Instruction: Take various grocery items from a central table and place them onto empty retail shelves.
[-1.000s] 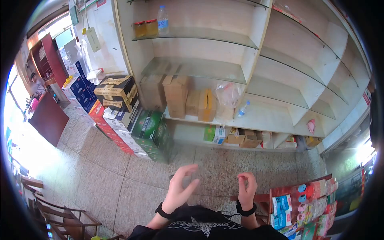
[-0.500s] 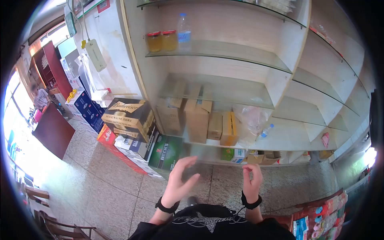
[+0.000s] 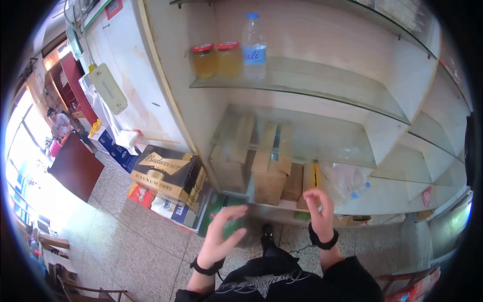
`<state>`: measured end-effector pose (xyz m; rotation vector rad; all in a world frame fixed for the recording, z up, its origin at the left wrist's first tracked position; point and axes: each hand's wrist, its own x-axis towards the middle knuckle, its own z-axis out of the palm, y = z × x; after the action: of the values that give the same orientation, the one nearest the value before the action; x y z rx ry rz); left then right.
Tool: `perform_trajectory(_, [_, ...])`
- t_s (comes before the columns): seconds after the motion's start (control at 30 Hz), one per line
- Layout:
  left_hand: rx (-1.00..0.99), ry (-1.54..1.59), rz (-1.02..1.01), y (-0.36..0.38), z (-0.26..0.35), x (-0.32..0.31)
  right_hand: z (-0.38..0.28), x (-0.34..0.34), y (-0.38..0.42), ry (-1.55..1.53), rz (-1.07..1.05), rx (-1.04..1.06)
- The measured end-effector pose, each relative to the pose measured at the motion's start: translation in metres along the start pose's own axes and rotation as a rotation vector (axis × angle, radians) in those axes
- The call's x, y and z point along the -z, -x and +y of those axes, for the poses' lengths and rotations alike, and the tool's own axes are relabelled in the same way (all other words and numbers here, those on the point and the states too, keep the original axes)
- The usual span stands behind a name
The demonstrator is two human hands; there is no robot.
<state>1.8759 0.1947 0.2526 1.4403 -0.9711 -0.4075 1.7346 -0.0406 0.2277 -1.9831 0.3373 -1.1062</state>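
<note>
A wide shelf unit (image 3: 312, 32) is filling most of the view, and a tall cardboard box (image 3: 269, 187) is standing on its low ledge, a flap seemingly hanging loose. That box is looking stiff but worn, so its side walls near the bottom are probably offering a safer hold than the flap; its weight is not showing. Left of the ledge, a black and gold box (image 3: 166, 168) is resting on a stack, and a green box (image 3: 221, 203) is sitting low beside it. The green box is looking firm and smooth, likely heavy if full and a little slippery on its printed faces, with its opposite lower edges seeming the best grip. A yellow-sided box (image 3: 311, 176) is standing close behind the right hand (image 3: 323, 217), looking stiff, narrow and easy to span across its sides. The right hand is curling its fingers, leaving a narrow gap to the thumb; the left hand (image 3: 215, 239) is hanging before the green box, its thumb and fingers spreading wide. Neither is visibly holding anything. Higher up, a bottle (image 3: 254, 53) is standing beside two small jars (image 3: 204, 64), which are looking breakable.
</note>
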Motion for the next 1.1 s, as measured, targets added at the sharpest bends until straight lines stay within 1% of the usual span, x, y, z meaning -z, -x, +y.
perform_trajectory(0.07, [-0.117, -0.022, -0.055, -0.039, 0.01, 0.007, 0.002, -0.009, -0.045, -0.245, -0.028, -0.042])
perform_trajectory(0.17, [-0.172, 0.081, -0.037, -0.112, 0.034, 0.012, -0.008, -0.019, -0.118, -0.646, -0.068, -0.061])
perform_trajectory(0.23, [-0.223, 0.175, -0.003, -0.165, 0.052, 0.011, -0.02, -0.019, -0.169, -0.694, -0.173, -0.003])
perform_trajectory(0.33, [-0.317, 0.195, 0.051, -0.245, 0.06, 0.013, -0.035, -0.038, -0.237, -0.79, -0.214, 0.059])
perform_trajectory(0.4, [-0.317, 0.194, 0.078, -0.29, 0.064, 0.013, -0.038, -0.055, -0.276, -0.906, -0.204, 0.031])
perform_trajectory(0.43, [-0.312, 0.198, 0.097, -0.305, 0.064, 0.011, -0.036, -0.062, -0.29, -0.907, -0.213, 0.032])
perform_trajectory(0.5, [-0.312, 0.194, 0.139, -0.326, 0.061, 0.005, -0.031, -0.074, -0.313, -1.068, -0.266, -0.143])
perform_trajectory(0.63, [-0.338, 0.173, 0.222, -0.346, 0.058, -0.005, -0.027, -0.087, -0.324, -1.051, -0.245, -0.125])
perform_trajectory(0.7, [-0.352, 0.158, 0.23, -0.353, 0.051, -0.005, -0.023, -0.091, -0.328, -1.052, -0.217, -0.187])
perform_trajectory(0.73, [-0.367, 0.146, 0.236, -0.355, 0.048, -0.005, -0.021, -0.091, -0.329, -1.056, -0.22, -0.187])
perform_trajectory(0.8, [-0.374, 0.14, 0.231, -0.355, 0.047, -0.003, -0.02, -0.09, -0.33, -1.022, -0.35, -0.045])
perform_trajectory(0.83, [-0.38, 0.138, 0.223, -0.354, 0.047, -0.002, -0.023, -0.09, -0.328, -1.027, -0.352, -0.044])
perform_trajectory(0.87, [-0.381, 0.133, 0.226, -0.356, 0.044, 0.0, -0.028, -0.089, -0.325, -0.999, -0.339, -0.003])
perform_trajectory(0.9, [-0.408, 0.119, 0.278, -0.359, 0.039, 0.0, -0.032, -0.089, -0.321, -0.962, -0.314, 0.038])
perform_trajectory(0.93, [-0.435, 0.106, 0.331, -0.36, 0.036, 0.001, -0.033, -0.091, -0.317, -0.958, -0.306, 0.037])
perform_trajectory(0.97, [-0.435, 0.11, 0.322, -0.359, 0.035, 0.001, -0.034, -0.094, -0.313, -0.944, -0.256, 0.047])
perform_trajectory(1.03, [-0.463, -0.105, 0.42, -0.353, 0.039, 0.0, -0.037, -0.096, -0.304, -0.925, -0.198, 0.056])
perform_trajectory(1.07, [-0.464, -0.101, 0.412, -0.347, 0.042, -0.001, -0.039, -0.096, -0.299, -0.931, -0.164, 0.066])
perform_trajectory(1.1, [-0.466, -0.179, 0.433, -0.34, 0.045, -0.002, -0.041, -0.096, -0.293, -0.936, -0.13, 0.077])
